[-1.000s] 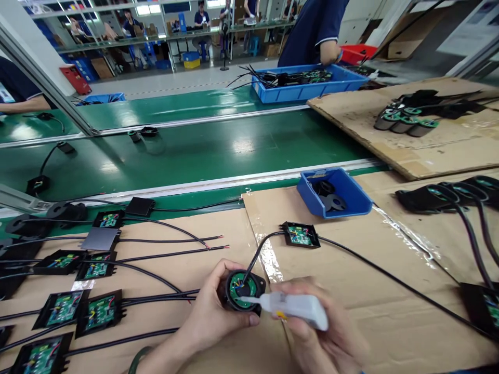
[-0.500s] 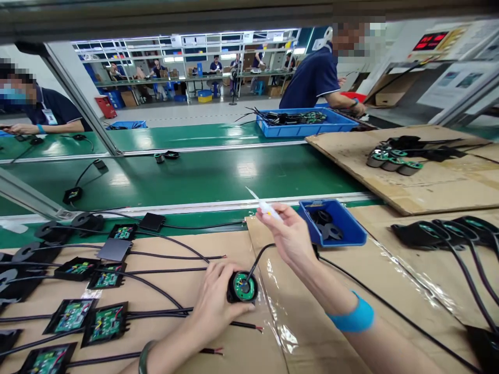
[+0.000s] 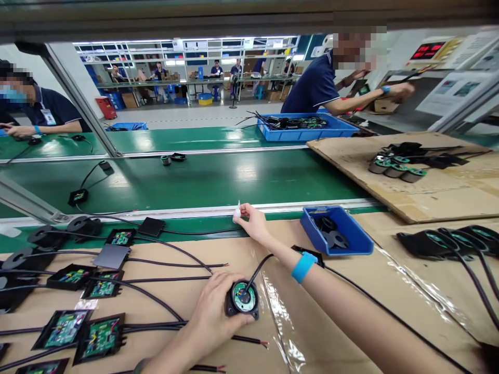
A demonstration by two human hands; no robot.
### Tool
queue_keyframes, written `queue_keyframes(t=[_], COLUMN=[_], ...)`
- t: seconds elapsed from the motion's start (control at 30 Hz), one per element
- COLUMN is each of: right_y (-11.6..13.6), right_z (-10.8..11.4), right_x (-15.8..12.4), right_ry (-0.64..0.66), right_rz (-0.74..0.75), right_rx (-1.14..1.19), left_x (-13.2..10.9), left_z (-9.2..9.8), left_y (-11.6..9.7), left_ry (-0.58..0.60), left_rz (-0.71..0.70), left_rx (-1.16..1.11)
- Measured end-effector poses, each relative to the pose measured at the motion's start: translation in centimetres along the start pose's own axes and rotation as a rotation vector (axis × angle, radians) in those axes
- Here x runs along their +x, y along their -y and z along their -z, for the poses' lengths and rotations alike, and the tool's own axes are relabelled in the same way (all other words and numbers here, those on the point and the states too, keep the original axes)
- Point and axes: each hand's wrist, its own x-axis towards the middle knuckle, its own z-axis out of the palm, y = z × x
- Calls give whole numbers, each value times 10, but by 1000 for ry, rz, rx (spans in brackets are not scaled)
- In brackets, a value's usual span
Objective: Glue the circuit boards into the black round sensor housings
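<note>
My left hand (image 3: 213, 307) grips a round black housing (image 3: 242, 299) with a green circuit board inside, resting on the cardboard sheet (image 3: 218, 249); a black cable runs from it. My right hand (image 3: 254, 222) is stretched forward to the far edge of the cardboard by the conveyor rail, fingers closed on a small white glue bottle (image 3: 237, 211) with its tip up. A blue band is on my right wrist.
Square black modules with green boards and cables (image 3: 97, 291) lie to the left. A blue bin (image 3: 337, 236) of black parts sits right of my right hand. Beyond is a green conveyor belt (image 3: 202, 179). Other people work across the belt; one reaches right.
My right hand has carried the white bottle away from the round housing and forward to the cardboard's far edge. My left hand stays on the housing. The view has tilted up.
</note>
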Motion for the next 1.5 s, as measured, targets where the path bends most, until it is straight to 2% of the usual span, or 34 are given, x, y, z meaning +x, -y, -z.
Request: queue_keyframes(t=[0.13, 0.27, 0.33, 0.43, 0.57, 0.73, 0.9, 0.97, 1.03, 1.17, 1.23, 1.37, 1.5], right_y=[18, 49, 60, 64, 56, 50, 60, 61, 53, 18, -3, -29, -22], right_z=[21, 57, 69, 74, 67, 61, 65, 78, 102, 165, 187, 200, 200], right_x=[-22, -75, -105, -139, -157, -161, -159, -151, -137, -104, -91, -78, -93], right_ry=[67, 296, 367, 281, 136, 102, 167, 191, 147, -70, -103, -94, -171], right_rz=[51, 168, 203, 257, 291, 274, 284, 287, 253, 54, -38, -172, -222], right_rx=[-106, -169, -194, -260, -305, -301, -346, -371, -415, -530, -544, -492, -386], left_x=[-1, -5, -6, -6, -7, -8, -6, -5, -4, -8, -11, -16, -21], left_z=[-3, -6, -8, -10, -12, -14, -15, -14, -13, -6, 1, 19, 33], left_y=[3, 6, 6, 5, 4, 2, 7, 12, 19, 25, 23, 12, 1], left_ry=[-28, -32, -33, -55, -85, -87, -102, -105, -94, -145, -180, -229, -245], left_rz=[-49, -100, -116, -126, -117, -125, -151, -172, -197, -210, -220, -278, -343], left_rx=[26, 49, 62, 102, 140, 191, 260, 289, 307, 304, 315, 380, 417])
